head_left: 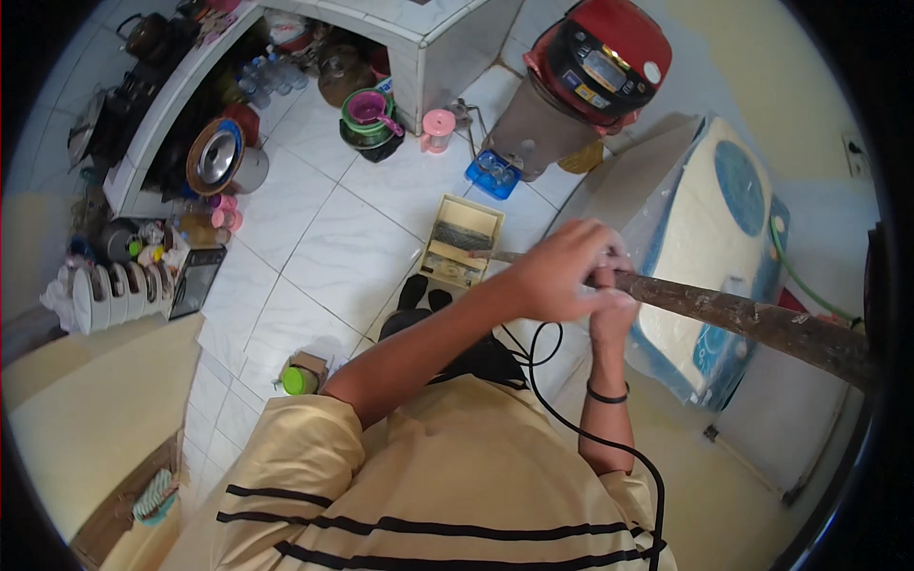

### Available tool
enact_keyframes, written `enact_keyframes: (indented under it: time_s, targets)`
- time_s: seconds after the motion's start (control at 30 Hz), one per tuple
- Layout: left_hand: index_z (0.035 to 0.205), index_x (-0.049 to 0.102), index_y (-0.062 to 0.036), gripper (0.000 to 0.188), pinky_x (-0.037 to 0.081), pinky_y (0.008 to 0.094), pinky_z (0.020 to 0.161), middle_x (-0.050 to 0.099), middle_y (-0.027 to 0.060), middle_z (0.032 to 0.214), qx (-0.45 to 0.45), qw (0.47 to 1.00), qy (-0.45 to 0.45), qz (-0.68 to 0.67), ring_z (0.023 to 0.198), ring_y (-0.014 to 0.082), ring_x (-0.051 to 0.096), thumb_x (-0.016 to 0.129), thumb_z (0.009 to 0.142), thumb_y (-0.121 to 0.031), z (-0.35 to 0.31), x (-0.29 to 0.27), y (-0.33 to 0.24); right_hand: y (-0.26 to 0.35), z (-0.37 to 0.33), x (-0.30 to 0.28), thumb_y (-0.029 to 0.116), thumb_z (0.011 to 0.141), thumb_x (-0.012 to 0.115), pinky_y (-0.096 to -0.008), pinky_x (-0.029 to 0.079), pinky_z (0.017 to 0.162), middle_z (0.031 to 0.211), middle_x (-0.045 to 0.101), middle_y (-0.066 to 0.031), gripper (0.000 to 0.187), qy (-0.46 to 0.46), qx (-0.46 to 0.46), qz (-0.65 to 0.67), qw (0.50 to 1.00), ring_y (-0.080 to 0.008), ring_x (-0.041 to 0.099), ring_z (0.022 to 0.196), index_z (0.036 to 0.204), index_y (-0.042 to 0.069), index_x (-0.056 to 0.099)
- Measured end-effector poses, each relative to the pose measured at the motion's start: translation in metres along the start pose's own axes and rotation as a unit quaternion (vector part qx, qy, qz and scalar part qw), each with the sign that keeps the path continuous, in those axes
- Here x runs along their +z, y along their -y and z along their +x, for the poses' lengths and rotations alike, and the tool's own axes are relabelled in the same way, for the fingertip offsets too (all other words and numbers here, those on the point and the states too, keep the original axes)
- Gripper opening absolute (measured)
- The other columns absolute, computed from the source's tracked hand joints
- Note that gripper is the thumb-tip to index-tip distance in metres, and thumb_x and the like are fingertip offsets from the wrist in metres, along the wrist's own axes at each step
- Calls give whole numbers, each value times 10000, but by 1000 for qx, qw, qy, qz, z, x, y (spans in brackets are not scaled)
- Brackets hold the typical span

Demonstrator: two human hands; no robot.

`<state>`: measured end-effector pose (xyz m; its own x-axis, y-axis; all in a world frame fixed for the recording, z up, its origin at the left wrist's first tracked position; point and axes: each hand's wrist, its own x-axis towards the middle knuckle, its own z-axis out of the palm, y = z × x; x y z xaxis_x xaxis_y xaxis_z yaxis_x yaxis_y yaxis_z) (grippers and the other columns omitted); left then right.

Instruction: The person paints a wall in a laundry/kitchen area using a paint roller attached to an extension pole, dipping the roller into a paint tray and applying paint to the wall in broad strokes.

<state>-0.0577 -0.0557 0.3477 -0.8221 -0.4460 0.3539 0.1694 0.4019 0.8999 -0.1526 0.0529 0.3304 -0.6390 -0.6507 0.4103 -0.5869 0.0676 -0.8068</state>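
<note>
A long, worn brown pole (733, 309) slants across the right side, its thick end close to the view's right edge. It narrows past my hands toward a shallow pale yellow tray (499, 228) on the floor. My left hand (564, 271) is closed round the pole, its arm crossing in front of my body. Just beside it, my right hand (614, 306) also grips the pole, with fingers partly hidden and slightly blurred. A dark grey strip and a greenish patterned piece lie in the tray. Whether the pole's thin end touches the tray, I cannot tell.
A cream-and-blue covered appliance (705, 238) stands close at my right. Beyond the tray are a blue glass rack (493, 175), a pink jug (438, 129) and a red rice cooker (609, 57) on a bin. A black cable (590, 428) hangs before me.
</note>
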Motion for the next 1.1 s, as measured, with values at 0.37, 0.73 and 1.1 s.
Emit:
enact_keyframes:
  time_s: [0.37, 0.73, 1.1]
  targets:
    - [1064, 570, -21, 498, 463, 388, 843, 621, 175, 1027, -66, 986, 145, -59, 969, 350, 597, 767, 692, -286, -43, 28, 69, 136, 15, -25, 122, 920, 478, -324, 406, 490, 561, 417, -93, 276, -90, 58, 262, 959, -195, 430, 481, 672, 39, 388]
    - [663, 596, -15, 314, 460, 482, 612, 580, 231, 628, -51, 958, 280, -27, 660, 446, 574, 615, 814, -289, -48, 58, 63, 158, -24, -46, 176, 917, 446, -287, 283, 388, 472, 316, -23, 323, -192, 39, 254, 947, -128, 265, 362, 624, 97, 336]
    - [712, 608, -51, 131, 435, 466, 556, 567, 215, 638, 3, 965, 264, -13, 646, 432, 547, 628, 763, -170, -58, 78, 65, 151, -56, -63, 127, 907, 423, -304, 292, 406, 474, 307, -32, 286, -247, 13, 262, 933, -133, 260, 388, 635, 85, 341]
